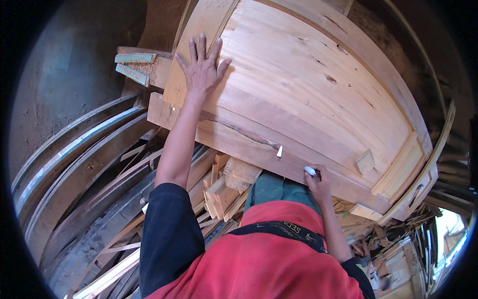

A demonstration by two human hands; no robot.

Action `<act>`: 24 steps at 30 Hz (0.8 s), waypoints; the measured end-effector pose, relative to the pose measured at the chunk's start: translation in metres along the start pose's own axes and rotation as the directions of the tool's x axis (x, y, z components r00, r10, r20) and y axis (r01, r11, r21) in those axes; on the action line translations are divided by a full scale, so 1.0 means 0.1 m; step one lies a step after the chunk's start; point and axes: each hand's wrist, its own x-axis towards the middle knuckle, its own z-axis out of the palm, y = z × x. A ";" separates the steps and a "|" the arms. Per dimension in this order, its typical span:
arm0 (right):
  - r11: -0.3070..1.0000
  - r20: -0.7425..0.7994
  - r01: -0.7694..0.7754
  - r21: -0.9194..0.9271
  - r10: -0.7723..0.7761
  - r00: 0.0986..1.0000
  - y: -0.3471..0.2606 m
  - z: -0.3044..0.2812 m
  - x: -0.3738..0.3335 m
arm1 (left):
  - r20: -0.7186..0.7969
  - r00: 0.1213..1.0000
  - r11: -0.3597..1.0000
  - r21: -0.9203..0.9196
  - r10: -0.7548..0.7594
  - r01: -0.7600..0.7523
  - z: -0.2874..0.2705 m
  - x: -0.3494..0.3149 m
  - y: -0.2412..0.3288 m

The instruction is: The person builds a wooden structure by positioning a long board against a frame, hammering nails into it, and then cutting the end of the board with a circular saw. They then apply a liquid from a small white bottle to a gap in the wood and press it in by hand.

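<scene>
A large pale wooden door panel [298,84] with a raised frame lies in front of me. My left hand [203,70] rests flat on its left frame piece, fingers spread. My right hand [319,183] is at the near edge, its fingers closed round a small white bottle [309,171], mostly hidden by the hand. On the near rail, left of that hand, sits a white cone-shaped cap [280,151]. A dark, rough crack [244,133] runs along the rail toward the cap. Farther right, a small wood block [365,162] lies on the panel.
At the left, a board [158,70] carries two blue-green edged strips [135,58] with sawdust. Long boards [84,149] are stacked at the lower left, beside wood offcuts [219,197] below the panel. Scrap wood [398,254] lies at the lower right.
</scene>
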 end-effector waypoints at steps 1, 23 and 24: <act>0.999 -0.001 0.020 0.046 -0.020 1.000 -0.06 0.01 0.02 | 0.003 1.000 1.000 0.027 0.000 0.000 0.02 -0.03 0.00; 0.961 -0.098 0.264 -0.078 -0.271 0.958 -0.64 0.18 0.88 | -0.009 0.998 0.998 0.002 0.060 -0.060 -0.06 -0.33 -0.20; 0.955 -0.122 0.285 -0.087 -0.294 0.948 -0.69 0.19 0.95 | -0.034 0.999 0.996 -0.087 0.011 -0.014 -0.06 -0.38 -0.19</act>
